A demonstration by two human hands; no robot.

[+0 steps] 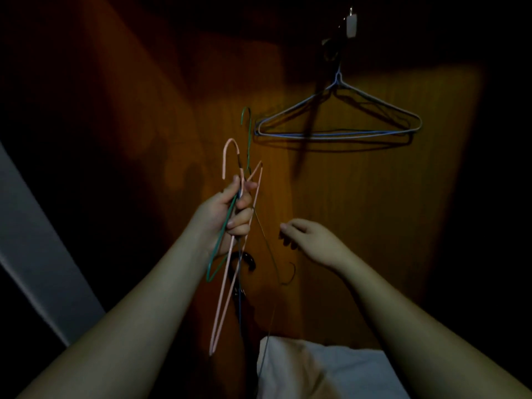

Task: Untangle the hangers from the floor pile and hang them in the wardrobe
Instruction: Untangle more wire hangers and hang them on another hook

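Your left hand (234, 214) grips the hanger bunch (230, 254), long axis near-vertical, hooks up; your loose, empty right hand (308, 240) sits just beside it, below the hung hangers (339, 122).

Pink hanger (227, 283) and green hanger (247, 133) bunched upright in my left hand (230, 214), hooks up. Pale blue hangers (339, 122) hang on wardrobe hook.

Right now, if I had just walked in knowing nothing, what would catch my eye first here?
Probably the left hand, raised at centre and gripping a bundle of wire hangers, with the pink hanger brightest and a green hanger beside it. Next, the pale hangers already hanging from a hook at upper right against the lit wooden panel. The right hand hovers nearby, holding nothing.
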